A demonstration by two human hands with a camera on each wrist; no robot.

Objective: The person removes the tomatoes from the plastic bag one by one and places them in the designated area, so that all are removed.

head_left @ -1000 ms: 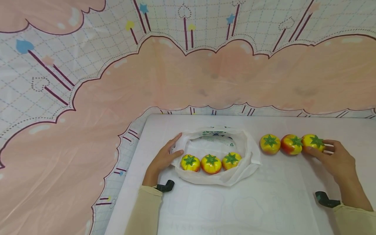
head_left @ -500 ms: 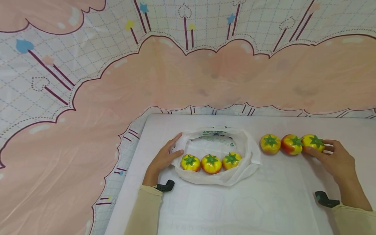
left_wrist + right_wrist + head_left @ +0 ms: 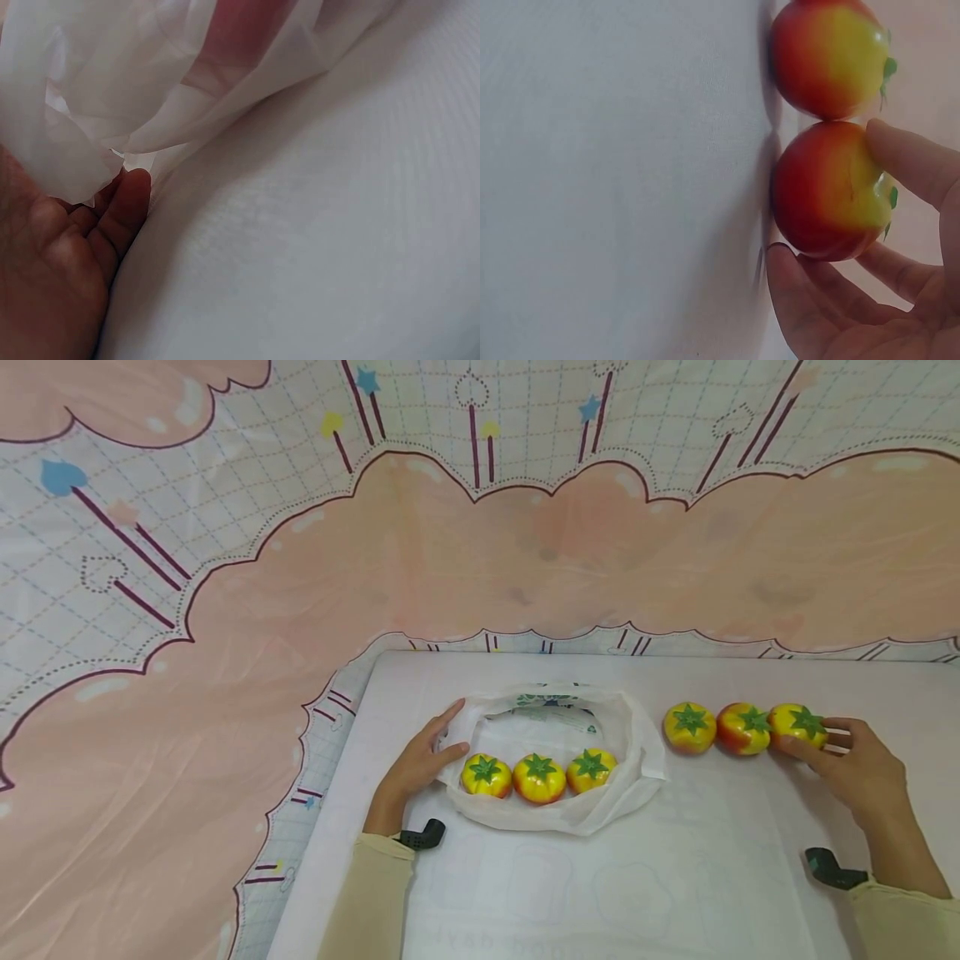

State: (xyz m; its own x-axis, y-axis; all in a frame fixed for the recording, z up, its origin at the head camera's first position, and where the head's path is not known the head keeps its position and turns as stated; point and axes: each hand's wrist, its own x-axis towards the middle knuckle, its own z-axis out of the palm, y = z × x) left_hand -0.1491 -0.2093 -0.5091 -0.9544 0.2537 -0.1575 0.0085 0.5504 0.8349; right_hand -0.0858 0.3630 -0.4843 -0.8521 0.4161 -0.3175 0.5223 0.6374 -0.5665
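Observation:
A white plastic bag (image 3: 645, 752) lies with its mouth open upward, holding three yellow-and-red toy tomatoes with green star-shaped leaves; one is the middle tomato (image 3: 539, 779). My left hand (image 3: 412, 768) holds the bag's left rim, thumb at the edge; in the left wrist view, bag film hides some fingertips. To the right of the bag, three more such tomatoes stand in a row: a left tomato (image 3: 689, 728), a redder tomato (image 3: 743, 729) and a right-end tomato (image 3: 799, 727). My right hand (image 3: 862, 768) grips the right-end one between thumb and fingers; it touches its neighbour.
The white table (image 3: 720, 860) has its far edge against a patterned pink-and-white cloth (image 3: 525, 560). Dark wrist cameras, one a left camera (image 3: 424, 835) and one a right camera (image 3: 832, 870), stick out from the cuffs.
The right-hand tomatoes shift very slightly to the left with my right hand. My left hand and the bag stay where they were.

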